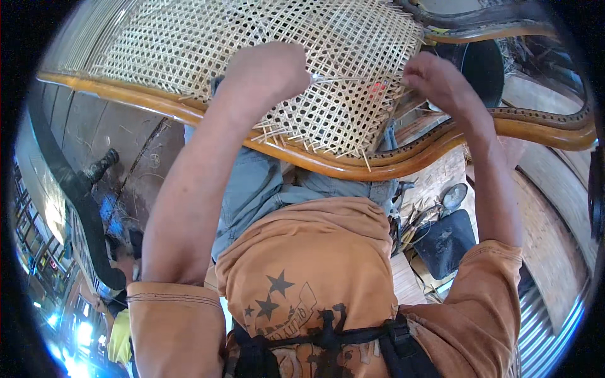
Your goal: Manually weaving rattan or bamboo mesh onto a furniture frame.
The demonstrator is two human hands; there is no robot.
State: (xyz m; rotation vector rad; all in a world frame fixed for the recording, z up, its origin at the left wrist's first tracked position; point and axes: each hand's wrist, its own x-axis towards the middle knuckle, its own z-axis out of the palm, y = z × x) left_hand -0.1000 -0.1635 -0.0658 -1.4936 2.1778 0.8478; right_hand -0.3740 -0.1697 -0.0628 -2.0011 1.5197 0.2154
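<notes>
Across my lap lies a curved wooden chair frame [189, 112] with a woven cane panel [353, 38] of open holes. My left hand [274, 70] is closed in a fist above the middle of the weave. From it a thin pale cane strand [353, 79] runs to the right, just above the panel. A small shiny bit shows at the fist's edge; what it belongs to is hidden. My right hand [435, 79] is closed in a pinch at the panel's right edge, where the strand ends at its fingers. Loose cane ends stick out along the near rail.
The bare frame rail [535, 126] on the right has a row of small holes. A dark round container [484, 69] stands beyond my right hand. Tools and a dark flat block [444, 242] lie below it. At left is another curved frame [69, 170], with a person [120, 334] behind.
</notes>
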